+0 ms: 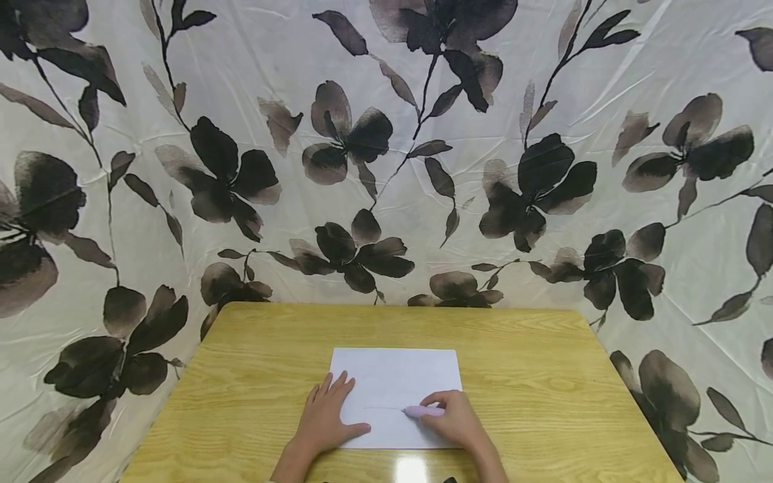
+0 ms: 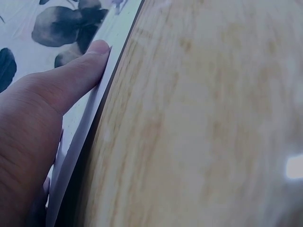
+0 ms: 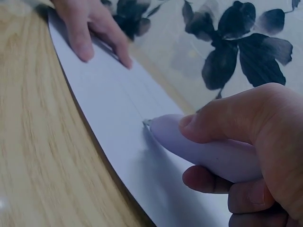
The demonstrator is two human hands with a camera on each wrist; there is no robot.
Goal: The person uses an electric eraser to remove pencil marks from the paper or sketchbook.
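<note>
A sheet of white paper [image 1: 395,376] lies flat on the wooden table. My left hand [image 1: 326,416] rests on its left side with fingers spread and thumb across the lower part; in the left wrist view the thumb [image 2: 71,80] presses near the paper's edge. My right hand [image 1: 455,419] grips a thick lavender pen-shaped tool [image 3: 203,149] between thumb and curled fingers. The tool's small dark tip touches the paper at the right end of a faint horizontal line [image 1: 380,408]. Whether the tip is a blade or a pen point, I cannot tell.
Yellow wood-grain table [image 1: 253,362] surrounds the paper on all sides. Behind and beside it hangs a white cloth [image 1: 398,188] with dark flowers. A bright light reflection [image 1: 410,467] shows at the table's front.
</note>
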